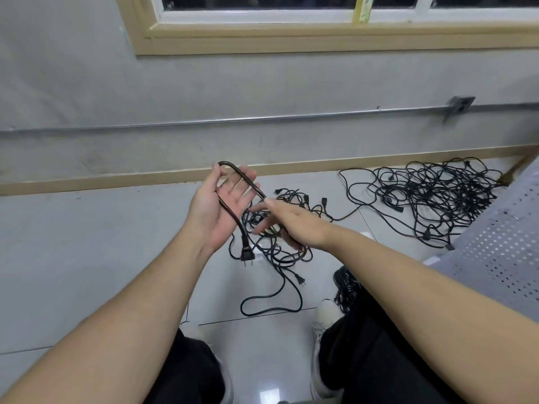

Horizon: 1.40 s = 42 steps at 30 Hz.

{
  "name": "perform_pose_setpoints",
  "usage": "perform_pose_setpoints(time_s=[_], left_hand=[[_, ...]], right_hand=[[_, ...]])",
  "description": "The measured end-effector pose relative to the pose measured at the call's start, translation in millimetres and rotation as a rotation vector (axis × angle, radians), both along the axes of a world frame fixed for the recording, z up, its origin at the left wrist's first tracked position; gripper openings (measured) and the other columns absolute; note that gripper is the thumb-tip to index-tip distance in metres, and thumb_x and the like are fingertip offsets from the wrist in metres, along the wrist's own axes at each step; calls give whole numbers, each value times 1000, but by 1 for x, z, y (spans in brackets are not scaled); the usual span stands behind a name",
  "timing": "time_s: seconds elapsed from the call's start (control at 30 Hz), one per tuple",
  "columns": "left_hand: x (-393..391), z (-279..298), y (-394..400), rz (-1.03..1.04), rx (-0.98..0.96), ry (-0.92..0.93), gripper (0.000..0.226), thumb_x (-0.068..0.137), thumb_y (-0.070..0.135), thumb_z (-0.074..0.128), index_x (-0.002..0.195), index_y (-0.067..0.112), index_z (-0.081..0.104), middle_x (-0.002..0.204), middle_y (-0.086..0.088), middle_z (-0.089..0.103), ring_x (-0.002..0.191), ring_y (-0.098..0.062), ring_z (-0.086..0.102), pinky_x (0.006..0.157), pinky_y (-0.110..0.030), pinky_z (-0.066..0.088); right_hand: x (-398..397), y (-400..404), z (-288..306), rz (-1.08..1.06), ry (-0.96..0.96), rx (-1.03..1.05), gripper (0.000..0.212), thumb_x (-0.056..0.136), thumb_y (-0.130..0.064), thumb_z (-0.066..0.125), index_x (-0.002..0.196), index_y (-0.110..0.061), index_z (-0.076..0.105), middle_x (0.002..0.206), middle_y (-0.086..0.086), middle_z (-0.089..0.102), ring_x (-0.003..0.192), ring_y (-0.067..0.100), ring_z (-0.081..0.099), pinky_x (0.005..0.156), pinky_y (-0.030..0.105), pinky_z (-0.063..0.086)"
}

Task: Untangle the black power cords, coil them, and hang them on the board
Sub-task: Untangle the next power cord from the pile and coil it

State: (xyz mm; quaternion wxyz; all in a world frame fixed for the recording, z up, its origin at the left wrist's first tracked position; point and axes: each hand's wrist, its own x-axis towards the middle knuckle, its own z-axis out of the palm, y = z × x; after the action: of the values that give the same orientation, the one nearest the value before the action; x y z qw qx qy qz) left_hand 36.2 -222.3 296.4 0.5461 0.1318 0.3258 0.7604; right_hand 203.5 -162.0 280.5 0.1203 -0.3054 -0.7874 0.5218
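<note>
My left hand (pixel 221 205) is raised palm up with its fingers nearly straight. A black power cord (pixel 248 179) lies looped over its thumb and across the palm. The cord's plug (pixel 246 253) dangles below the wrist. The other strand runs right and passes under my right hand (pixel 291 223), whose fingers stretch out to the left; how the palm meets the cord is hidden. A small tangle of black cords (pixel 280 258) lies on the floor below both hands. A larger tangle (pixel 431 199) is spread out at the right, near the wall.
A perforated metal bench seat (pixel 495 243) fills the right edge. A dark bundle of cords (pixel 345 284) sits beside my right shoe (pixel 326 313). Pale floor tiles (pixel 87 243) reach to a tan baseboard (pixel 116 177) and a grey wall. No board is in view.
</note>
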Motion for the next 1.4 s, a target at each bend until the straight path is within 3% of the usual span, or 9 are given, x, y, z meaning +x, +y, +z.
perform_pose_setpoints(time_s=[0.23,0.47,0.57,0.67,0.77,0.9,1.03,1.17,1.4], left_hand=[[24,-12,21,216,-173,73,30,107,42,49,92,17,51,77,2,52,58,-11,54,66,-35,54],[25,-23,16,-122,-179,396,51,100,42,60,135,8,45,123,1,73,113,-20,70,75,-37,60],[35,-23,9,-309,-147,554,43,97,43,55,126,12,60,128,0,71,99,-27,72,67,-38,62],[37,-22,10,-289,-124,650,46,93,49,51,98,5,64,127,1,72,108,-18,72,89,-39,59],[44,-20,11,-216,-136,703,45,106,43,41,82,8,53,118,0,76,111,-14,71,95,-40,55],[51,-12,10,21,-182,575,37,107,43,44,90,11,46,71,-6,72,80,-33,74,77,-42,56],[30,-10,15,250,-219,438,33,107,42,48,85,20,37,51,2,32,39,-14,37,47,-28,42],[3,-15,15,407,-350,551,36,107,41,49,81,20,36,50,2,33,36,-14,31,43,-26,32],[-38,-19,14,539,-552,638,38,106,45,45,79,19,36,58,0,35,29,-13,32,47,-28,35]], right_hand=[[-7,-15,-10,130,-59,-68,27,102,-39,59,106,-13,53,76,3,66,64,17,52,54,22,40],[-11,-2,-11,-4,88,-43,20,110,-26,40,93,-20,49,52,-5,48,51,14,38,51,27,31],[-12,0,-5,-68,236,-235,21,107,-16,40,87,-16,48,48,-1,43,48,15,32,50,31,23],[-5,4,-3,-44,225,-287,20,104,-20,45,86,-14,49,50,1,46,51,16,33,51,32,21],[-1,4,-3,5,139,-248,30,106,-31,44,81,-13,47,57,8,54,57,22,45,57,30,38],[5,5,-9,75,16,-176,36,107,-40,48,87,-10,56,74,11,64,77,21,62,79,29,52],[14,18,-27,165,-254,-17,32,98,-41,65,87,-12,62,79,4,71,66,6,61,59,12,45],[23,34,-45,210,-508,56,36,88,-57,67,77,-23,64,85,-3,79,81,13,67,93,43,54],[31,45,-37,64,-292,84,30,95,-36,71,74,-17,61,67,-8,67,61,1,59,64,19,44]])
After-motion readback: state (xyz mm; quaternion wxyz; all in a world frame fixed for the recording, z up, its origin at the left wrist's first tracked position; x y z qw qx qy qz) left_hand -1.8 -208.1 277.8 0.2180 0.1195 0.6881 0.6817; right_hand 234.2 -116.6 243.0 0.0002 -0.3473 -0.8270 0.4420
